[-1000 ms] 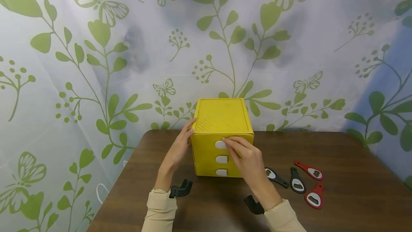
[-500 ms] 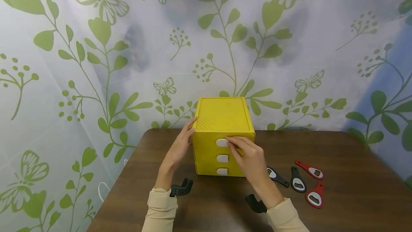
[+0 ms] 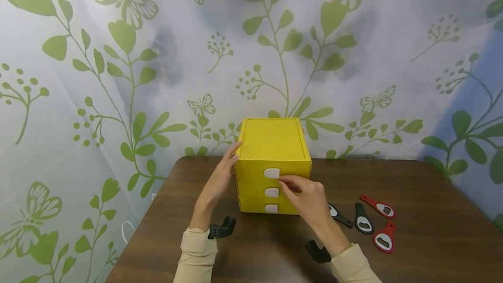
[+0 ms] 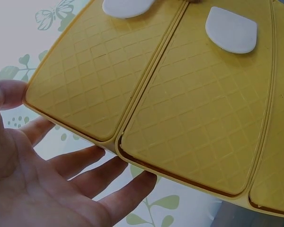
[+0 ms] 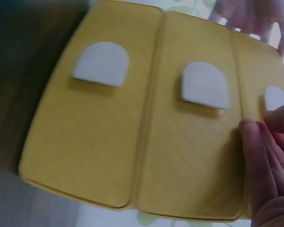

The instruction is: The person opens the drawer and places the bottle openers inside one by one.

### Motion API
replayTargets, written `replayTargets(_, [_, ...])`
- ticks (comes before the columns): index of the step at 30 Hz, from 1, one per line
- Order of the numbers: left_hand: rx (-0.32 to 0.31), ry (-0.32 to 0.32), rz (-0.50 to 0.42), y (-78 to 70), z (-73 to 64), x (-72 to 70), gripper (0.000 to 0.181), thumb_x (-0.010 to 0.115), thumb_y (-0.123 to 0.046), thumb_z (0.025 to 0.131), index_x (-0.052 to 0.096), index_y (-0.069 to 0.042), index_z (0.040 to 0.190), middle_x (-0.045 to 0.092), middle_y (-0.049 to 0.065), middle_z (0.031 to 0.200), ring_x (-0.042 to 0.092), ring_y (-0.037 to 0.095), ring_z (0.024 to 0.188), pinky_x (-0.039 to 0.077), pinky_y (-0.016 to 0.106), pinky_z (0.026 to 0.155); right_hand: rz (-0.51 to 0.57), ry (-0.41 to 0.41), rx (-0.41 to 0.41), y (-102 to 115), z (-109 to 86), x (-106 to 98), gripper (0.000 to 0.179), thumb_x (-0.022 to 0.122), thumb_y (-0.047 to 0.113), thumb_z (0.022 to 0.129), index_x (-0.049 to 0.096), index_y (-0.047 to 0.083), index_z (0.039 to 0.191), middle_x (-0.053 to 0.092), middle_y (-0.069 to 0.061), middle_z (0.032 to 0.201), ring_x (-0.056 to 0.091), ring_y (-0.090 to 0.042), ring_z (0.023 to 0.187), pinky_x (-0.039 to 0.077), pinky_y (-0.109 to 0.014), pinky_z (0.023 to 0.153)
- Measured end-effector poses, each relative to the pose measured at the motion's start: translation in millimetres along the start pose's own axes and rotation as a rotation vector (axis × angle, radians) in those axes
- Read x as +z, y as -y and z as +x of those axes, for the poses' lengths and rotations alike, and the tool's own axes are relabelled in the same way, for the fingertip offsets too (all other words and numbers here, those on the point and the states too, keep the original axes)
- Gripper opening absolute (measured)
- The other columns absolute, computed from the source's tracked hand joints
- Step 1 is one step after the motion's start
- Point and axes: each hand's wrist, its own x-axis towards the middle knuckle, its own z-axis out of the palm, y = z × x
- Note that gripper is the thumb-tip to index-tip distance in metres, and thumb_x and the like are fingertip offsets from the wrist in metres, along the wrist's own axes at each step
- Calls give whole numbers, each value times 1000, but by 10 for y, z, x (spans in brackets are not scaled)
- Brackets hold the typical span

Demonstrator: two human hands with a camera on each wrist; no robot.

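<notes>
A yellow drawer box (image 3: 275,141) stands on the table, its stacked drawers closed, with white tabs on the front. My left hand (image 3: 215,182) rests against the box's left side; in the left wrist view its fingers (image 4: 128,194) lie extended and spread along the edge, with the thumb at the corner. My right hand (image 3: 308,195) is at the front, fingertips bent close together just below and right of the top tab (image 3: 272,173). The right wrist view shows the thumb overlapping that tab's edge, with no visible grip on it. The middle tab (image 3: 271,192) and bottom tab (image 3: 271,208) are untouched.
Several bottle openers lie right of the box: a red one (image 3: 378,207), another red one (image 3: 384,238), a black one (image 3: 363,219) and a black one (image 3: 340,215) partly behind my right hand. A leaf-patterned cloth (image 3: 177,56) hangs behind the brown table (image 3: 428,217).
My right hand has come off the top tab and shifted slightly down and right. The left hand stays against the box's side, and the drawers look unchanged.
</notes>
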Motion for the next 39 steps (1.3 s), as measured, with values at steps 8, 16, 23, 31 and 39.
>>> replayTargets(8, [-3, 0, 2, 7, 11, -5, 53, 35, -47, 112, 27, -34, 163, 17, -1, 171, 21, 29, 157, 25, 67, 120, 24, 100, 44, -63, -128, 75, 15, 87, 7, 82, 83, 9, 96, 80, 1, 88, 76, -10, 76, 59, -17, 68])
replayTargets(16, [-18, -7, 20, -24, 8, -6, 50, 34, -45, 113, 29, -34, 162, 17, -1, 171, 18, 28, 157, 25, 68, 120, 34, 117, 84, -81, -165, 119, 16, 88, 6, 81, 83, 11, 96, 80, 1, 88, 76, -10, 77, 60, -20, 67])
replayTargets(23, [-14, -8, 20, -19, 4, 2, 50, 33, -44, 113, 29, -34, 162, 18, -1, 171, 18, 28, 158, 26, 67, 120, 33, 117, 105, -104, -192, 142, 15, 88, 7, 81, 83, 12, 95, 80, 3, 87, 76, -8, 76, 60, -19, 67])
replayTargets(31, [-11, -10, 29, 6, 3, 1, 53, 34, -49, 112, 27, -35, 163, 18, -1, 171, 18, 30, 158, 26, 68, 119, -8, 108, 54, -115, -213, 144, 13, 88, 9, 81, 83, 13, 93, 79, 4, 88, 75, -7, 75, 57, -13, 67])
replayTargets(39, [-12, -9, 31, 6, 7, -4, 53, 34, -49, 112, 27, -36, 163, 18, -1, 171, 19, 30, 157, 25, 69, 119, -6, 114, 21, -97, -241, 117, 13, 88, 10, 82, 83, 15, 92, 79, 6, 88, 74, -3, 77, 57, -13, 67])
